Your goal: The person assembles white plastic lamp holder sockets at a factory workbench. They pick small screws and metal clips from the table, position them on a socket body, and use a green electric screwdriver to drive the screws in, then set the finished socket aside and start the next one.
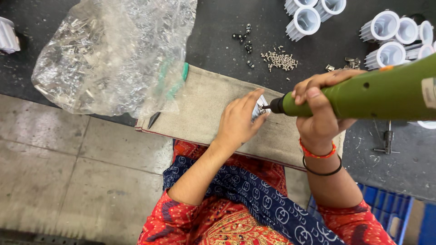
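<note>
On a dark workbench [254,27] lies a beige cloth [204,104]; the left hand [238,120] pinches a small white ribbed part [260,108], the right hand [318,113] grips a green electric screwdriver [363,93].

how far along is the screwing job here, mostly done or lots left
Done: hard to tell; a group of white finned housings stands at the bench's far edge, finished or not. In hand: the left hand steadies a small white part while the right hand presses the green electric screwdriver to it. Left: a pile of loose screws remains.
</note>
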`<state>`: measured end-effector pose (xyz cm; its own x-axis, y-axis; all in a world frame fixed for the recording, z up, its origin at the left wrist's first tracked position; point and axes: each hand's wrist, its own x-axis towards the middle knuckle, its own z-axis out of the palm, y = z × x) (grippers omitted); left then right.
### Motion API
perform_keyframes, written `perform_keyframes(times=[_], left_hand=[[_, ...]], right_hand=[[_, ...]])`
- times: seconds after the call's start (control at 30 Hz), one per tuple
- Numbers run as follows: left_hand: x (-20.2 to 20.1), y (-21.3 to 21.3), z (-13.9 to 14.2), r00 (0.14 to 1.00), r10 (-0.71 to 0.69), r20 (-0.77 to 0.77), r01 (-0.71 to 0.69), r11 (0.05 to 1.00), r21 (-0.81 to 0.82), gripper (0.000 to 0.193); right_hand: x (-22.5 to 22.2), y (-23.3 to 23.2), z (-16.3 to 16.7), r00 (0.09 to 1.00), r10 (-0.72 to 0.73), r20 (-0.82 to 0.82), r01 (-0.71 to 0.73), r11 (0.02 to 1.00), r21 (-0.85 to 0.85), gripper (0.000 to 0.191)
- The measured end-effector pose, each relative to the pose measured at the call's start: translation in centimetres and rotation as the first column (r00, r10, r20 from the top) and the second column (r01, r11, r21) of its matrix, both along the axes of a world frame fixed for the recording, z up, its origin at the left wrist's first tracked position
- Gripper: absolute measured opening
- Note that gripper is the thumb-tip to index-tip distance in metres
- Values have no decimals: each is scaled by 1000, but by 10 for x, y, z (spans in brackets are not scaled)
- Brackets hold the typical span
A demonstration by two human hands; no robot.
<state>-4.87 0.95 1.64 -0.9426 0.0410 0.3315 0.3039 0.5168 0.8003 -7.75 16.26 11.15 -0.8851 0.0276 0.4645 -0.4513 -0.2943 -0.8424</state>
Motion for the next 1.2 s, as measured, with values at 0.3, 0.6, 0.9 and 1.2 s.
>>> perform_keyframes(times=[0.3, 0.6, 0.9, 1.2], left_hand=[[-4, 1, -3, 1000, 8, 10, -7, 998, -59, 64], [-4, 2, -6, 999, 25, -26, -27, 997, -75, 65], [-1, 0, -2, 1000, 24, -18, -25, 996, -83, 64], [-2, 0, -1, 1000, 12, -9, -13, 998, -59, 62]], right_hand=[[-4, -1, 1, 998, -3, -59, 8, 996, 94, 30], [3, 4, 4, 1000, 16, -4, -15, 996, 86, 29], [3, 4, 7, 1000, 16, 5, -16, 996, 83, 32], [-8, -1, 15, 998, 62, 16, -63, 995, 78, 34]])
